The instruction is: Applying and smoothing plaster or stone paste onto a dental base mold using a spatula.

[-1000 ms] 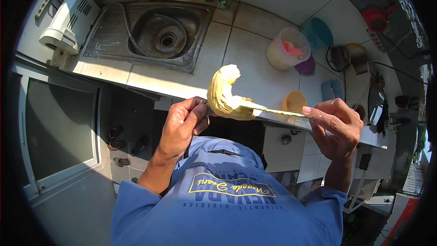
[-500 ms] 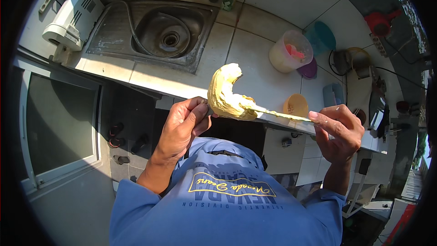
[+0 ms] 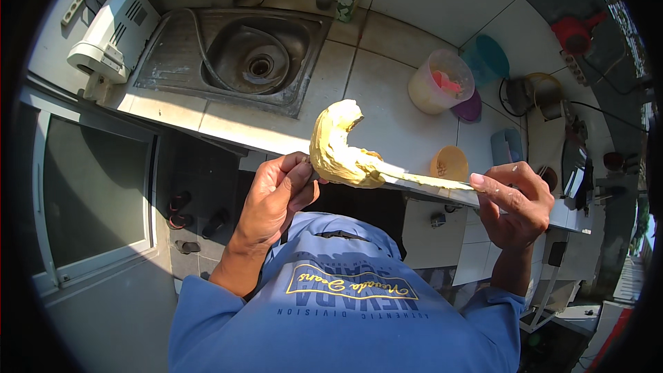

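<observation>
A thick, creamy yellow lump (image 3: 335, 148), curved upward at its top, hangs in front of me above the counter's front edge, and whatever carries it is hidden. My left hand (image 3: 273, 200) is closed at the lump's left side, thumb against fingers on a small piece I cannot make out. A long, thin, flat tool (image 3: 428, 180) smeared with the same yellow stuff runs from the lump's lower right to my right hand (image 3: 514, 204), whose fingers are closed on its far end. An orange cup (image 3: 449, 159) stands on the counter just behind this tool.
Steel sink (image 3: 148, 69) with a hose; white appliance (image 3: 114, 34) at left. Green bottle (image 3: 347, 3) behind. Pink-white bucket (image 3: 431, 83), teal container (image 3: 487, 55), purple lid (image 3: 468, 110) and blue container (image 3: 505, 145) on the tiled counter (image 3: 387, 117). Slippers (image 3: 179, 211) lie on the floor at left.
The yellow lump and my left hand have shifted slightly left and down. My right hand and the tool's end sit a little further right and lower. Both grips look the same.
</observation>
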`<control>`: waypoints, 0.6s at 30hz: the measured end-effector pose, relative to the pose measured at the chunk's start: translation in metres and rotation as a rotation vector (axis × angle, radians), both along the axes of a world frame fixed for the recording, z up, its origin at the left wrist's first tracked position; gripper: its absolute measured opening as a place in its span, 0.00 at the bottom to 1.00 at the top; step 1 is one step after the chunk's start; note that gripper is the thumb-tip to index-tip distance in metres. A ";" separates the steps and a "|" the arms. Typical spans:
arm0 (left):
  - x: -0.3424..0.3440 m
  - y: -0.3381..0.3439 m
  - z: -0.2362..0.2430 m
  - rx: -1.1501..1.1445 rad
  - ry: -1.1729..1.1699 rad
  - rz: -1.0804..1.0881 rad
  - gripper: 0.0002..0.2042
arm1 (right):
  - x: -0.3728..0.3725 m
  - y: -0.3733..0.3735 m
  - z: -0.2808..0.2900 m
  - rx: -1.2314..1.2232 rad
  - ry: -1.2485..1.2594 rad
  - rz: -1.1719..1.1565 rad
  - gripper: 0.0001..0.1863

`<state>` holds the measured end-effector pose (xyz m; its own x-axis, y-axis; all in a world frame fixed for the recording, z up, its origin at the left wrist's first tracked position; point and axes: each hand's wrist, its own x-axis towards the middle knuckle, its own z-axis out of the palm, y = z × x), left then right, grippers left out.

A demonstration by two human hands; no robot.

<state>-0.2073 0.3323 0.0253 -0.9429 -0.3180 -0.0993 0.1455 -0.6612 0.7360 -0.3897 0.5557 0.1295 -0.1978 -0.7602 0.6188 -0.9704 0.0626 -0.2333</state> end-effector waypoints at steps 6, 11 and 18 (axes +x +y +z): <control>0.001 -0.001 0.000 0.004 -0.005 0.014 0.10 | 0.000 -0.003 0.001 -0.017 0.004 0.033 0.28; 0.001 -0.002 0.000 0.013 -0.023 0.021 0.10 | 0.000 -0.004 0.003 -0.038 -0.001 0.018 0.28; -0.001 -0.005 0.001 0.017 0.028 -0.004 0.10 | -0.003 -0.010 0.004 -0.001 0.032 0.004 0.27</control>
